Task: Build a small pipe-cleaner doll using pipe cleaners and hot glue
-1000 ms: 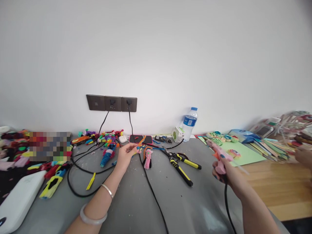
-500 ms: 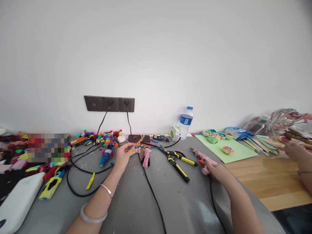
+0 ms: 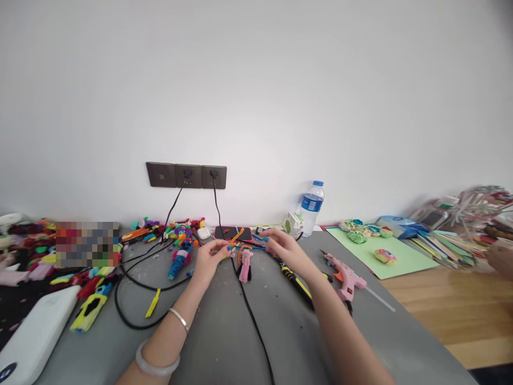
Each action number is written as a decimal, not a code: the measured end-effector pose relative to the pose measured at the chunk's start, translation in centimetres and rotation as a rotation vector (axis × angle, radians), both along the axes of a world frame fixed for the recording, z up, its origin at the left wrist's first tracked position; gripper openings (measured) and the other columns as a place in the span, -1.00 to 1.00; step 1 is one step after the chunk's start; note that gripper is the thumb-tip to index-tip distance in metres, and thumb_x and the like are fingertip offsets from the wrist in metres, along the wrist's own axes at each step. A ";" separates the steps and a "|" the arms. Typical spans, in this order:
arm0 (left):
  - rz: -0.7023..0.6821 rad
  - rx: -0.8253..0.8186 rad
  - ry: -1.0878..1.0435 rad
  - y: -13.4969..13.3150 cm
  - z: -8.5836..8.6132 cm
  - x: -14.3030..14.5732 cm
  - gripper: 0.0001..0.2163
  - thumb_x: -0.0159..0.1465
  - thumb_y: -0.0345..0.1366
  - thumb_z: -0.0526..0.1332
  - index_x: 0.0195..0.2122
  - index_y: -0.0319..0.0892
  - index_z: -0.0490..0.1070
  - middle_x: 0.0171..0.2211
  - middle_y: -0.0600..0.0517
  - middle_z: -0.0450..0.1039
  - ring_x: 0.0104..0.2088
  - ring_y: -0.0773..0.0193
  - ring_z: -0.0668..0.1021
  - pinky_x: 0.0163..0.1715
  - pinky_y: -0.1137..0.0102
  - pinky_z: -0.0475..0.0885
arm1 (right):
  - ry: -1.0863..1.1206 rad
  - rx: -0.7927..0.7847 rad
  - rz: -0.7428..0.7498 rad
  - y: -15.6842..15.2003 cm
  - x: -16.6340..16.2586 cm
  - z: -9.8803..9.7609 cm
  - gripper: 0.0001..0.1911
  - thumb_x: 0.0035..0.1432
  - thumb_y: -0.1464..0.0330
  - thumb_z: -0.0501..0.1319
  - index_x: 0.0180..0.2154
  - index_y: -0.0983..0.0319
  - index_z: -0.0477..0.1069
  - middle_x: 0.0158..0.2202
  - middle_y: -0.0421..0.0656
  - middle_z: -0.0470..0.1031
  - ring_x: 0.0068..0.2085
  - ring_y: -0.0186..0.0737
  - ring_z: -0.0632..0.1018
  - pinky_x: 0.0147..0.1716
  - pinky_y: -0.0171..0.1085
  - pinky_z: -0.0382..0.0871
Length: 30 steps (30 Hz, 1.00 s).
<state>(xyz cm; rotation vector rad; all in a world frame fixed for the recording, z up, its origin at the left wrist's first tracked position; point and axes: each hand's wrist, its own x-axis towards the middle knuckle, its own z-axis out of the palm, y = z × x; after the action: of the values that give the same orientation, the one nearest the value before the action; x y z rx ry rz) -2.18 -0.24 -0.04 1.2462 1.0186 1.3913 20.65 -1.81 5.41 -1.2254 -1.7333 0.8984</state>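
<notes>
My left hand [image 3: 209, 261] is closed in a pinch on a small pipe-cleaner piece [image 3: 231, 251] with pink, yellow and blue bits. An orange strand [image 3: 237, 234] sticks up from it. My right hand [image 3: 285, 250] reaches in from the right, its fingertips around the end of a blue pipe cleaner [image 3: 265, 239]; the grip is partly hidden. Between my hands a pink pipe-cleaner figure [image 3: 244, 266] with orange and black parts lies on the grey table. A pink glue gun [image 3: 348, 277] lies to the right of my right forearm, a glue stick [image 3: 380, 299] projecting from its back.
Yellow-black pliers [image 3: 297, 283] lie partly under my right forearm. Black cables [image 3: 252, 315] cross the table. Pipe-cleaner figures [image 3: 178, 262] and a white power bank [image 3: 44, 331] are left; a water bottle [image 3: 312, 208] and green paper [image 3: 404, 262] right. Another person's hand [image 3: 500, 256] shows far right.
My right hand has let go of the glue gun, leaving it on the table, and moved left to the blue pipe cleaner. My left hand keeps its pinch. The view has shifted slightly.
</notes>
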 end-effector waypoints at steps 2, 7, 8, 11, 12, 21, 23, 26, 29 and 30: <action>-0.009 0.000 0.006 0.1 0.0 -0.1 -0.81 0.04 -0.22 0.35 -0.39 -0.22 0.51 -0.49 0.00 0.58 -0.43 0.18 0.62 -0.33 0.34 0.52 | 0.128 0.027 0.120 1.8 -2.5 -0.7 -0.66 0.17 0.13 0.18 -0.12 0.22 0.40 -0.41 -0.20 0.44 -0.43 -0.29 0.42 -0.43 -0.32 0.31; -0.031 -0.011 0.028 0.2 0.2 -0.2 -0.81 0.07 -0.21 0.34 -0.37 -0.22 0.50 -0.45 -0.02 0.59 -0.41 0.17 0.63 -0.32 0.35 0.50 | 0.375 0.036 0.233 4.6 -5.3 -2.6 -0.68 0.10 0.10 0.28 -0.32 0.23 0.39 -0.39 -0.18 0.45 -0.37 -0.28 0.46 -0.36 -0.30 0.36; -0.032 -0.013 0.032 0.2 0.2 -0.2 -0.81 0.07 -0.21 0.34 -0.37 -0.22 0.50 -0.46 -0.02 0.58 -0.41 0.17 0.63 -0.32 0.35 0.50 | 0.396 0.044 0.223 4.8 -5.4 -3.0 -0.69 0.09 0.11 0.29 -0.35 0.23 0.38 -0.41 -0.19 0.44 -0.38 -0.28 0.46 -0.35 -0.30 0.36; -0.032 -0.029 0.031 0.3 0.2 -0.1 -0.81 0.06 -0.20 0.34 -0.39 -0.22 0.50 -0.46 -0.01 0.58 -0.42 0.15 0.63 -0.32 0.34 0.50 | 0.423 0.086 0.179 4.9 -5.2 -4.1 -0.70 0.09 0.12 0.30 -0.37 0.22 0.36 -0.43 -0.21 0.39 -0.39 -0.28 0.42 -0.36 -0.29 0.34; -0.033 -0.038 0.030 0.3 0.2 -0.1 -0.81 0.06 -0.20 0.35 -0.39 -0.22 0.50 -0.45 -0.02 0.58 -0.42 0.14 0.64 -0.32 0.33 0.50 | 0.421 0.107 0.163 4.9 -5.1 -4.5 -0.70 0.09 0.12 0.30 -0.37 0.21 0.35 -0.44 -0.21 0.37 -0.39 -0.28 0.41 -0.37 -0.29 0.33; 0.014 -0.056 0.014 0.4 0.2 0.0 -0.83 0.05 -0.22 0.35 -0.42 -0.21 0.52 -0.49 -0.01 0.58 -0.44 0.17 0.62 -0.33 0.35 0.51 | 0.355 0.194 0.123 4.1 -5.0 -5.1 -0.81 0.18 0.22 0.22 -0.35 0.20 0.35 -0.45 -0.21 0.32 -0.41 -0.26 0.35 -0.42 -0.29 0.26; 0.028 -0.071 -0.007 0.3 0.4 0.0 -0.83 0.04 -0.21 0.35 -0.42 -0.21 0.53 -0.49 -0.01 0.57 -0.44 0.17 0.62 -0.33 0.35 0.51 | 0.347 0.204 0.126 4.0 -5.0 -5.0 -0.83 0.18 0.24 0.21 -0.35 0.20 0.35 -0.46 -0.22 0.31 -0.42 -0.27 0.34 -0.42 -0.29 0.24; 0.059 -0.090 -0.040 0.2 0.6 0.1 -0.80 0.00 -0.20 0.37 -0.43 -0.22 0.54 -0.48 -0.02 0.58 -0.45 0.19 0.61 -0.36 0.36 0.51 | 0.325 0.221 0.128 3.9 -5.0 -5.0 -0.83 0.18 0.25 0.21 -0.37 0.21 0.36 -0.47 -0.23 0.31 -0.44 -0.28 0.33 -0.43 -0.30 0.22; 0.092 -0.100 -0.060 0.1 0.6 0.1 -0.79 -0.03 -0.20 0.39 -0.43 -0.22 0.55 -0.47 -0.02 0.58 -0.46 0.20 0.60 -0.37 0.37 0.50 | 0.306 0.237 0.137 3.9 -5.0 -5.1 -0.84 0.19 0.25 0.20 -0.37 0.21 0.36 -0.47 -0.22 0.31 -0.44 -0.28 0.33 -0.44 -0.29 0.22; 0.102 -0.100 -0.067 0.1 0.7 0.1 -0.79 -0.04 -0.20 0.40 -0.43 -0.22 0.55 -0.47 -0.02 0.58 -0.46 0.21 0.59 -0.37 0.37 0.50 | 0.307 0.241 0.144 3.9 -5.0 -5.2 -0.84 0.19 0.26 0.20 -0.36 0.21 0.36 -0.47 -0.21 0.31 -0.43 -0.28 0.33 -0.44 -0.29 0.22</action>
<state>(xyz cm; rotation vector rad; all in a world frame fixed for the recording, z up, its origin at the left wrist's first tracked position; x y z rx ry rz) -2.07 -0.16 0.61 1.0802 1.1045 1.4321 15.61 2.13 0.23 -0.7703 -1.6378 0.8798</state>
